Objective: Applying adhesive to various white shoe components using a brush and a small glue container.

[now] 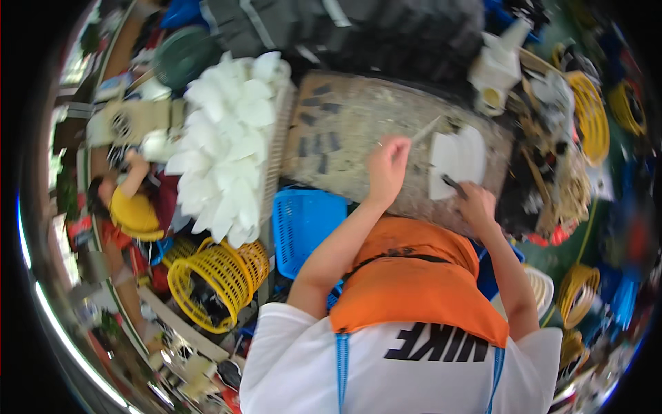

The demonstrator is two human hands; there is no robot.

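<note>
My left hand (389,169) is over the wooden worktop (358,103), its fingertips pinched at the lower end of a thin pale pointed stick (427,129). The exact kind of stick cannot be made out. To its right lie white curved sheet pieces (460,160), overlapping each other. My right hand (477,205) is at their lower edge, fingers closed on a small dark strip (453,184) that reaches onto the white pieces. Several small dark grey strips (314,143) lie spread on the left part of the worktop.
A crate (281,131) heaped with white pieces stands left of the worktop. Below are a blue basket (303,224) and yellow baskets (214,283). Dark sheets (345,34) lie behind, with a whitish plastic container (495,72) at the far right. Another person (138,207) sits at left.
</note>
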